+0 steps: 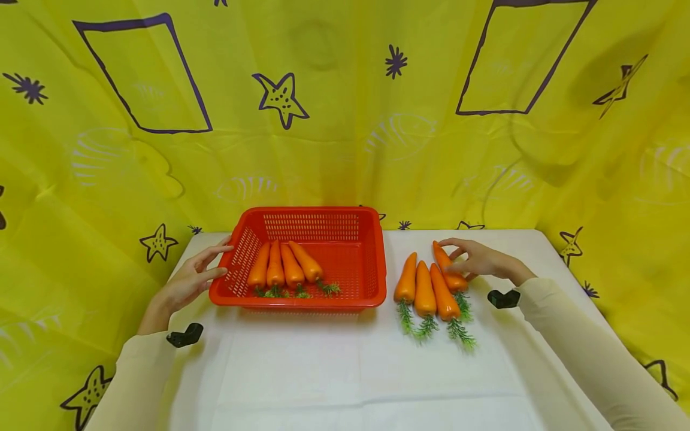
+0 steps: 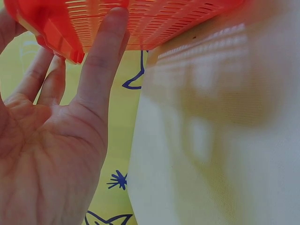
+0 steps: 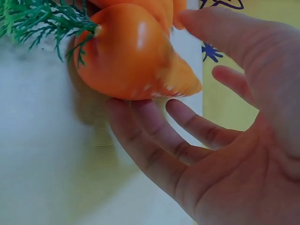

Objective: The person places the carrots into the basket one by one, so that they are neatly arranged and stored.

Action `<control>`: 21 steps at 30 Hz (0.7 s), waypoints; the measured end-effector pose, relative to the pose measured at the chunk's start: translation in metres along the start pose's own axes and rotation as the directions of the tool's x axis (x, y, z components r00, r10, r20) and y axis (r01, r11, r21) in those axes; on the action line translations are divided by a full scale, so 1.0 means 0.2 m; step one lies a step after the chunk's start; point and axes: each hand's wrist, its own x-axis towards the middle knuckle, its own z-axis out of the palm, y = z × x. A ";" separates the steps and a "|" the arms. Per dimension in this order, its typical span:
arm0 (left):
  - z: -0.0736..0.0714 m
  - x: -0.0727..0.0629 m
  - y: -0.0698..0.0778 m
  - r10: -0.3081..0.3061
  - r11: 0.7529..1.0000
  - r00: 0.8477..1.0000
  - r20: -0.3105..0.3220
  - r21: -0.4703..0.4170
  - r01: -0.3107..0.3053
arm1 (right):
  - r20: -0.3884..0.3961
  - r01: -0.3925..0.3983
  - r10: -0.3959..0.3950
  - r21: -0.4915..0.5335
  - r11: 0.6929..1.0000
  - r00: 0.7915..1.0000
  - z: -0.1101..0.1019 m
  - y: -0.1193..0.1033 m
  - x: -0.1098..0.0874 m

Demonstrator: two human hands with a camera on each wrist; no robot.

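My left hand [image 1: 185, 284] is at the left end of a red plastic basket [image 1: 372, 257], thumb and fingers spread. In the left wrist view, one extended finger [image 2: 101, 61] touches the slotted wall, and other fingers are partly hidden behind the basket. Several orange carrots [image 1: 275, 266] with green tops lie inside, side by side. My right hand [image 1: 482, 260] reaches over the rightmost carrot [image 1: 453, 278] of a group on the table. In the right wrist view, its fingertips are beside that carrot [image 3: 126, 51], with the thumb apart on the other side.
Three more carrots [image 1: 424, 290] lie left of the right hand, their leafy tops towards me. A white cloth covers the table [image 1: 345, 371]. A yellow patterned curtain [image 1: 334, 149] stands behind the table and along both sides.
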 end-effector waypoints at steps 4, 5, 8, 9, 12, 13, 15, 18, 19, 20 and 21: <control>0.00 0.00 0.01 0.000 1.000 1.000 0.001 -0.002 0.000 | 0.007 -0.027 0.027 -0.020 0.999 1.000 0.01 0.00 0.00; 0.00 0.00 0.01 -0.001 1.000 1.000 0.001 -0.003 0.001 | 0.008 -0.031 0.031 -0.025 0.999 0.999 0.01 0.00 0.01; 0.00 0.00 0.01 -0.003 1.000 1.000 0.003 0.002 0.003 | 0.007 -0.037 0.037 -0.030 0.999 0.999 0.01 0.00 0.01; 0.00 0.00 0.01 -0.002 1.000 1.000 0.004 0.006 0.001 | 0.006 -0.038 0.038 -0.032 0.999 0.999 0.01 0.00 0.01; 0.00 0.00 0.01 -0.004 1.000 1.000 0.003 0.009 0.004 | 0.012 -0.034 0.034 -0.039 0.999 0.999 0.01 0.00 0.00; 0.00 0.00 0.01 -0.002 1.000 1.000 0.002 0.008 0.002 | 0.013 -0.033 0.034 -0.041 0.999 0.999 0.01 -0.01 0.00; 0.01 0.00 0.01 -0.001 1.000 1.000 0.003 0.000 0.001 | 0.012 -0.039 0.040 -0.046 0.998 0.999 0.02 -0.01 0.00; 0.01 0.00 0.01 -0.001 1.000 1.000 0.002 -0.004 0.001 | 0.010 -0.036 0.036 -0.051 0.998 0.999 0.02 -0.02 0.00; 0.01 0.00 0.01 -0.002 1.000 1.000 0.001 -0.002 0.002 | 0.007 -0.037 0.037 -0.048 0.998 0.999 0.02 -0.02 0.00; 0.01 0.00 0.01 -0.003 1.000 1.000 -0.001 0.002 0.003 | 0.005 -0.037 0.037 -0.045 0.998 0.999 0.02 -0.02 0.00; 0.01 0.00 0.01 -0.003 1.000 1.000 -0.001 0.006 0.003 | 0.006 -0.034 0.034 -0.042 0.999 0.999 0.02 -0.02 0.00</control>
